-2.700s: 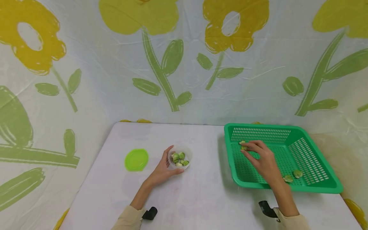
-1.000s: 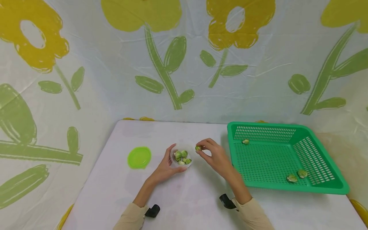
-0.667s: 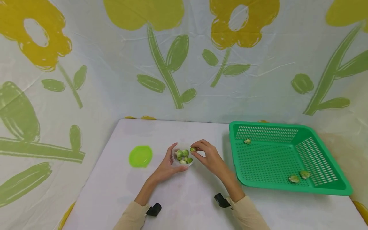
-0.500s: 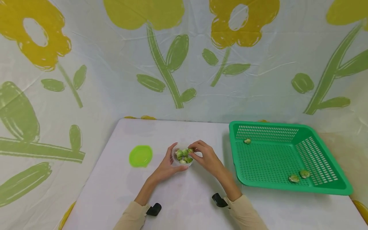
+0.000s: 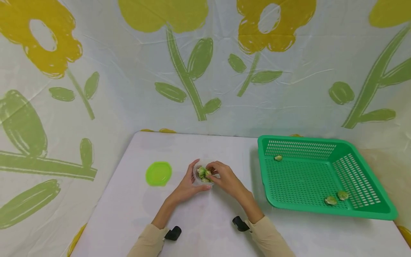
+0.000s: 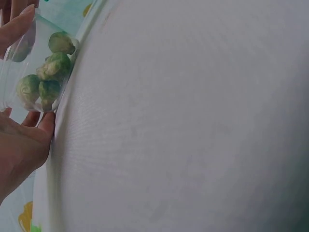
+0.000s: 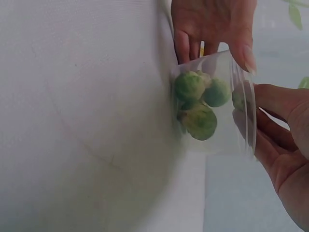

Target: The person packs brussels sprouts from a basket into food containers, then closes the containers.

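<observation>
My left hand (image 5: 187, 186) holds a clear plastic tub (image 7: 224, 137) upright on the table, thumb on the near side and fingers on the far side. Several Brussels sprouts (image 7: 200, 122) lie at the bottom of it, seen through its wall in both wrist views. My right hand (image 5: 226, 179) reaches into the tub's mouth, pinching one more Brussels sprout (image 7: 239, 98) just inside the rim. In the head view its fingers partly cover that sprout and the tub's right side.
To the left lies a bright green lid (image 5: 158, 174). A green perforated basket (image 5: 302, 205) stands at the right, with one Brussels sprout (image 5: 278, 157) in its far left corner and two sprouts (image 5: 330, 200) near its front right. Flower-printed cloth (image 5: 128, 89) walls the table's back and left.
My right hand has carried a Brussels sprout from the basket leftward to the tub and lowered it past the rim. My left hand keeps its hold on the tub.
</observation>
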Action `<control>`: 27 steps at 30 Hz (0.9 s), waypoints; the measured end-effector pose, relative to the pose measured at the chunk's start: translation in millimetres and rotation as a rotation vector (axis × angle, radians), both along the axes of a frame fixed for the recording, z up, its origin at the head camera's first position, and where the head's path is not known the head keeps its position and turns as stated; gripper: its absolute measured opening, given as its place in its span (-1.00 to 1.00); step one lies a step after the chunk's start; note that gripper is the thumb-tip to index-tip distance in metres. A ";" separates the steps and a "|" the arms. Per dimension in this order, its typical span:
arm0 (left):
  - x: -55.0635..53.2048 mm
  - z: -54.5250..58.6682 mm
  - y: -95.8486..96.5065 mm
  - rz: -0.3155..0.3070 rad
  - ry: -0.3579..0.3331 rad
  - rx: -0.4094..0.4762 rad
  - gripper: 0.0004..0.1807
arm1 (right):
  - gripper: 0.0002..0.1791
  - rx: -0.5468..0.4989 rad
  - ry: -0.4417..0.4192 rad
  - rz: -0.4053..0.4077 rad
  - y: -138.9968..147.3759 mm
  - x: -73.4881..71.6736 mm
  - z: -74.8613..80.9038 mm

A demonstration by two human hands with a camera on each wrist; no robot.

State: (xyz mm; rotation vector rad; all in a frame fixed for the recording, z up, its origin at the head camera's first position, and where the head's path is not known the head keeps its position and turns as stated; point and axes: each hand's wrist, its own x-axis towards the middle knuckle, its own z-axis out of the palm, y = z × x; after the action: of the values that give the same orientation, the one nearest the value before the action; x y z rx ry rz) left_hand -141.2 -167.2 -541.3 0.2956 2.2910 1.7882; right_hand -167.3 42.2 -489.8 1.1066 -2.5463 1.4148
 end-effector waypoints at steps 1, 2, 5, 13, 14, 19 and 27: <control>-0.1 0.1 0.1 -0.002 0.000 0.003 0.21 | -0.71 0.008 0.000 0.000 -0.5 -0.4 -0.3; -0.3 -0.1 0.2 -0.004 0.003 0.005 0.21 | -0.73 0.016 -0.004 0.002 -0.9 -0.9 -1.0; -0.9 -0.4 0.4 -0.003 0.002 0.015 0.22 | -0.74 0.041 -0.020 0.006 -3.0 -2.0 -0.5; -0.5 -1.8 0.0 -0.006 0.012 0.023 0.22 | -0.81 0.106 -0.072 0.013 -10.1 -4.6 3.8; -0.4 -1.6 0.2 -0.006 0.014 0.024 0.21 | -0.81 0.114 -0.080 0.010 -11.0 -5.1 4.4; -0.6 -1.3 0.6 -0.003 0.012 0.021 0.19 | -0.81 0.139 -0.117 0.003 -13.9 -6.6 6.3; -0.6 -1.4 1.9 0.003 0.001 0.015 0.19 | -0.81 0.164 -0.122 -0.029 -17.9 -8.8 3.6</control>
State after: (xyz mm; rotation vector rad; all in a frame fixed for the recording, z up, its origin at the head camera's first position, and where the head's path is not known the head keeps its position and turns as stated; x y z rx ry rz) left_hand -141.8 -165.2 -542.7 0.2962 2.2811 1.8074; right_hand -176.2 24.3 -486.1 1.0279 -2.7953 1.3266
